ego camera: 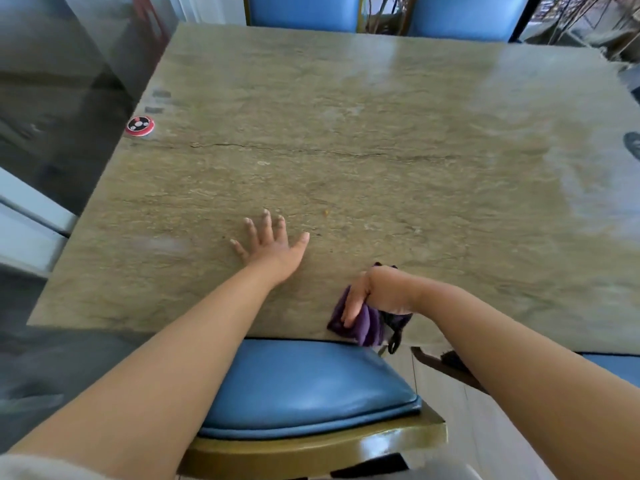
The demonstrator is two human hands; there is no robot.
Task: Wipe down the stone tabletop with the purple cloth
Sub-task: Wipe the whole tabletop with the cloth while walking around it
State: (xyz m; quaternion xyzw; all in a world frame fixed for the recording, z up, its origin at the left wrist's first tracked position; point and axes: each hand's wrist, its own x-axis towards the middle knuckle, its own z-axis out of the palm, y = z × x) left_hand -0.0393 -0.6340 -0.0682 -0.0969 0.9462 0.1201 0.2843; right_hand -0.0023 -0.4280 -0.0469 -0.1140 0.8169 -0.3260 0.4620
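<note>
Purple cloth (360, 323) bunched at counter (346, 133) near edge, right hand (374, 296) grip curled round it (thumb on top). Left hand (268, 244) flat on stone, fingers spread wide. Blue chair seat (304, 382) below edge; round red disc (139, 125) far left.

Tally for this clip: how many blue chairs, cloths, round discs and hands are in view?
Blue chairs: 4 (near, far left, far right, sliver at right edge)
Purple cloth: 1
Red round disc: 1
Hands: 2 (left hand, right hand)
Total: 8
</note>
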